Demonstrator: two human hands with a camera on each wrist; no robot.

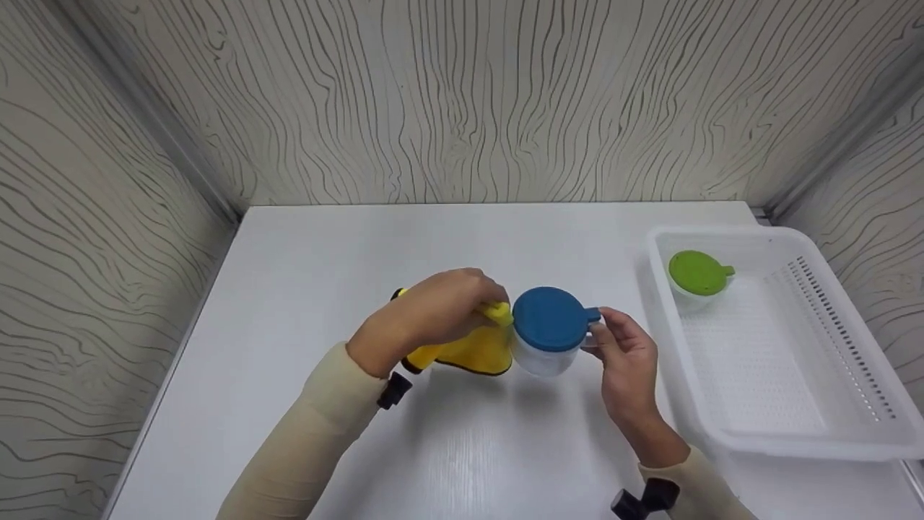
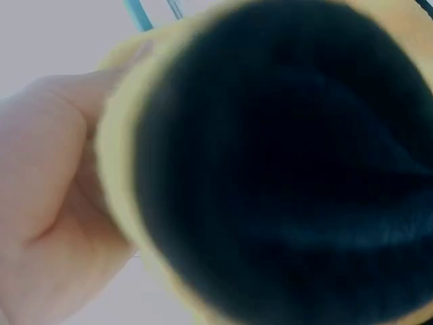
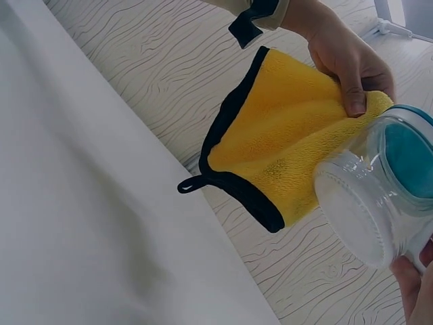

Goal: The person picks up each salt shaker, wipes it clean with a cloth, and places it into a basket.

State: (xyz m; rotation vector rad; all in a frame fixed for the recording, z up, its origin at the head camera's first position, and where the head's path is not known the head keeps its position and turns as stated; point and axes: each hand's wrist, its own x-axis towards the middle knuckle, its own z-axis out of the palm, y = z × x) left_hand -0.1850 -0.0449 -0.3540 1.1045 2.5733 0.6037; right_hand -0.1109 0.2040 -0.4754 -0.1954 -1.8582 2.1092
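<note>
A yellow cloth (image 1: 476, 350) with black edging hangs from my left hand (image 1: 440, 307), which pinches a bunched part of it. That bunched part meets the side of a clear glass jar (image 1: 546, 362) with a blue lid (image 1: 551, 318). With thumb and fingers, my right hand (image 1: 632, 361) grips the jar by its handle. In the right wrist view the jar (image 3: 358, 203) is tilted, held up off the table, and the cloth (image 3: 284, 128) drapes beside it with a small black loop at one corner. Blurred black edging (image 2: 291, 169) fills most of the left wrist view.
To the right stands a white plastic basket (image 1: 668, 325) with slotted sides. Inside its far left corner is a small clear container with a green lid (image 1: 696, 273). Patterned panels (image 1: 462, 101) enclose the white table (image 1: 325, 253) at the back and sides.
</note>
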